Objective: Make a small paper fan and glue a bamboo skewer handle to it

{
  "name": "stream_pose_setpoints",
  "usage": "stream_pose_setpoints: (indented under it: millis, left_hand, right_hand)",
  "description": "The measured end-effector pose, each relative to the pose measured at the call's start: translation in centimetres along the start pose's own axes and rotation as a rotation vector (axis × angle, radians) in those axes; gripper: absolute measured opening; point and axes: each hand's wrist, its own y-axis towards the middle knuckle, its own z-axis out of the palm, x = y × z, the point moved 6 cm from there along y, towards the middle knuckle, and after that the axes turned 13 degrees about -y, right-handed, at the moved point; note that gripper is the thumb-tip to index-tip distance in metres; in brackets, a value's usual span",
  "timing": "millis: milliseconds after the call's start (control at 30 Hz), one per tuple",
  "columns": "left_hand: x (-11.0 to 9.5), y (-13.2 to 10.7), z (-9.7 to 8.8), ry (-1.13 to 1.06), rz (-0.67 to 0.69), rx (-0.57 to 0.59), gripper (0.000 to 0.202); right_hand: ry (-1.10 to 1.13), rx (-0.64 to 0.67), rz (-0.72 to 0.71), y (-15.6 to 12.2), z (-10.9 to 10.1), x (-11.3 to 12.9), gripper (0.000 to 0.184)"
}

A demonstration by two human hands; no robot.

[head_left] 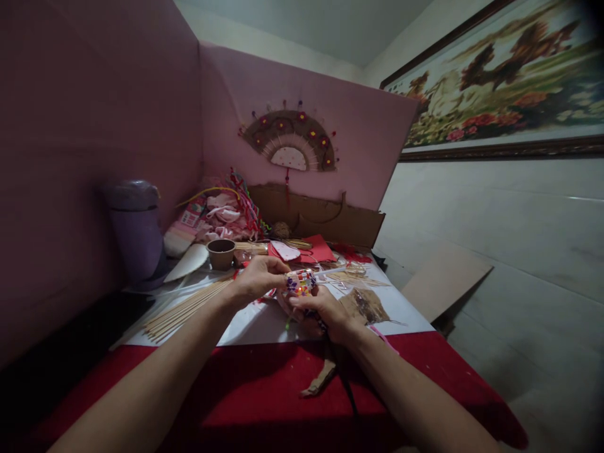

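Both my hands meet over the white sheet on the red-covered table. My right hand is closed around a small patterned tool with white, purple and red dots, which looks like a glue gun with a dark cord running down toward me. My left hand is curled, its fingers pinched at the top of the same tool. What the fingertips pinch is too small to make out.
A bundle of thin wooden sticks lies left of my hands. Behind are a small brown cup, a purple canister, pink fabric, red paper, cardboard and a decorated fan on the pink partition. Brown scraps lie at right.
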Motion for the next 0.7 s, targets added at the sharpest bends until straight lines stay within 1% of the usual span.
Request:
stream_pose_setpoints:
  millis: [133,200,267,367,400,467,567,700]
  left_hand:
    - [0.02,0.05,-0.1,0.023,-0.007,-0.032,0.018]
    - [-0.09,-0.01,-0.18,0.017,-0.013,-0.026,0.017]
    - [-0.23,-0.13,-0.16,-0.008,-0.027,0.025,0.02]
    - [-0.34,-0.38,0.13,-0.071,-0.049,0.143,0.029]
    - [-0.35,-0.41,0.18,-0.082,-0.047,0.157,0.032]
    - [-0.32,-0.36,0.11,-0.065,-0.026,0.12,0.033]
    - [-0.26,-0.21,0.13,-0.009,0.009,0.037,0.028]
    - [-0.26,-0.17,0.3,0.001,0.007,0.012,0.025]
  right_hand:
    - [-0.015,-0.017,-0.01,-0.04,-0.03,0.21,0.015]
    - [-0.023,-0.021,-0.008,-0.06,-0.03,0.29,0.015]
    - [-0.019,-0.01,-0.011,-0.06,0.01,0.36,0.015]
    - [-0.001,0.016,-0.016,-0.04,0.09,0.38,0.015]
    - [0.002,0.009,-0.023,-0.02,0.05,0.4,0.015]
    - [-0.005,-0.013,-0.032,0.0,-0.04,0.49,0.015]
    - [-0.022,-0.047,-0.017,-0.04,-0.09,0.6,0.015]
    - [-0.027,-0.083,0.019,-0.09,-0.22,0.61,0.015]
